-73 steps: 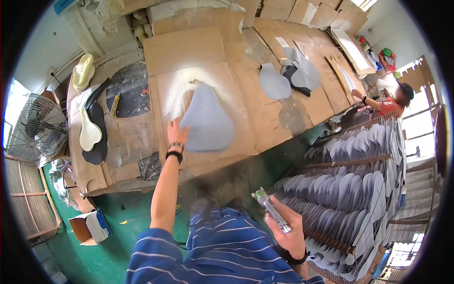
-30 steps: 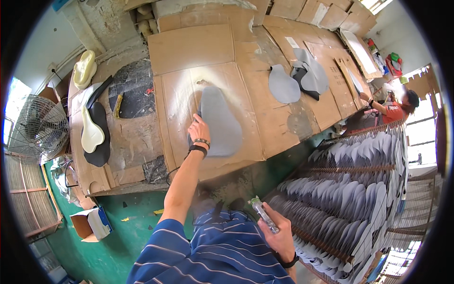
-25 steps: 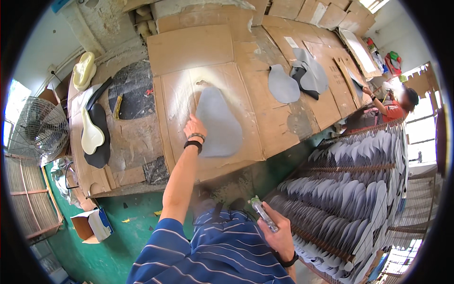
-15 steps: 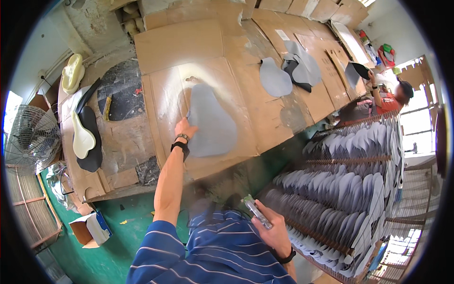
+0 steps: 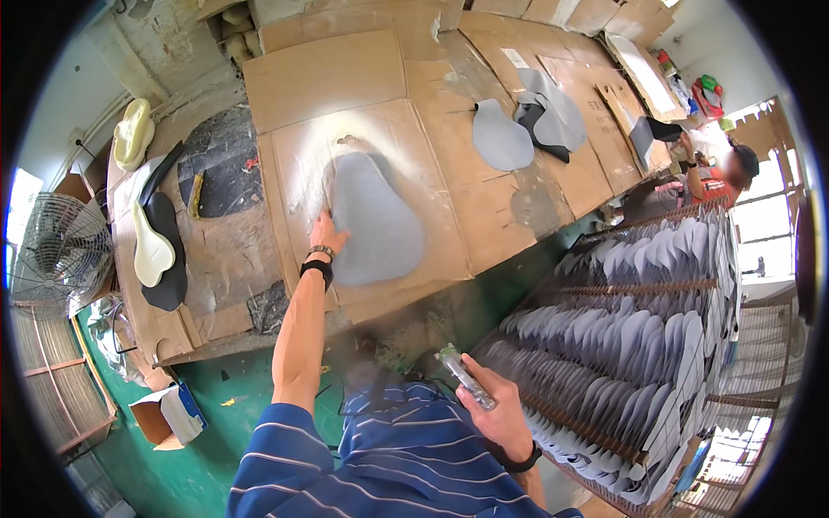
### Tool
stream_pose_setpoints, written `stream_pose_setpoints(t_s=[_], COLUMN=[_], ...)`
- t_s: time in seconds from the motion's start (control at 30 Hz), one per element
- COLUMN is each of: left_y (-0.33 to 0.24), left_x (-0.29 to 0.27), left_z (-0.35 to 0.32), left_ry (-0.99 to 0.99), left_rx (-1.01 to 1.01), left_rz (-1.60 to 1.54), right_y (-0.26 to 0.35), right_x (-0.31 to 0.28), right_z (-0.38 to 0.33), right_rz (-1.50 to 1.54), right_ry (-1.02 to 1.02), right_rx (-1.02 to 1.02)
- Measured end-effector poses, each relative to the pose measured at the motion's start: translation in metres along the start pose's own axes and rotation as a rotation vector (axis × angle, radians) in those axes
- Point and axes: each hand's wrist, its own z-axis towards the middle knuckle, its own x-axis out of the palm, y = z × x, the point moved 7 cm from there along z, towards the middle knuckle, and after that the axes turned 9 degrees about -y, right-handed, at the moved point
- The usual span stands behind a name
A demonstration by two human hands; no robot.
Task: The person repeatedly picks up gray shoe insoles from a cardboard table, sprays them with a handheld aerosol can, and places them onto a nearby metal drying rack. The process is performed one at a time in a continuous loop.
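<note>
A grey, pear-shaped saddle cover sheet (image 5: pixel 380 224) lies flat on the cardboard, its narrow end pointing away from me. At its left edge rests my left hand (image 5: pixel 326 236), palm down, with thumb and fingers apart; the fingertips touch or nearly touch the edge. My right hand (image 5: pixel 501 406) is wrapped round a metal spray gun (image 5: pixel 466 377) with a green-stained head, low in front of my body and off the table. Its lower part is hidden by my fingers. A whitish halo of residue (image 5: pixel 302 164) surrounds the sheet's far end on the cardboard.
More grey sheets (image 5: pixel 501 138) lie right on the cardboard-covered table (image 5: pixel 492 229). Cream saddle pieces (image 5: pixel 151 250) sit left, near a fan (image 5: pixel 56 250). A rack of grey sheets (image 5: pixel 604 345) stands close on my right. A co-worker (image 5: pixel 725 177) handles a sheet at the far right.
The grey sheet has shifted slightly left, and my left hand has moved left at its edge, its fingers spreading. The spray gun has moved slightly left and up in my right hand.
</note>
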Motion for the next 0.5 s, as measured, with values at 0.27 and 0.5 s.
stream_pose_setpoints(t_s=[0.27,0.5], left_y=[-0.093,-0.085], left_x=[-0.063,-0.022], left_z=[-0.06,-0.064], left_ry=[-0.504,-0.321], left_rx=[0.506,0.666], left_rz=[0.232,0.255], right_y=[0.007,0.019], right_x=[-0.02,-0.034], right_z=[-0.004,-0.01], right_rz=[-0.007,0.0], right_ry=[-0.072,-0.13], right_rx=[-0.019,-0.049])
